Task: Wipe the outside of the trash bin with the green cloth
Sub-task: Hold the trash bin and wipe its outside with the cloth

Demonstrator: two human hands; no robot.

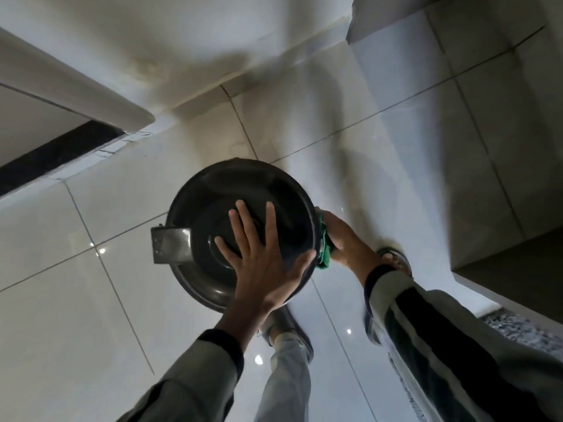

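Bin (213, 190) stands on glossy tiled floor (91, 300) near a white wall (152, 41). Left hand (262, 257) lies flat, fingers spread, on the lid. Right hand (344, 242) presses the bunched cloth (323, 251) against the bin's right side.

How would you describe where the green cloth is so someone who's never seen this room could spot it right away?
Find the round dark trash bin standing on the pale tiled floor, with the left hand spread flat on its lid. Go to the bin's outer side nearest the sandalled foot, where the right hand presses the green cloth against it. It is the only bright green thing among greys and blacks.
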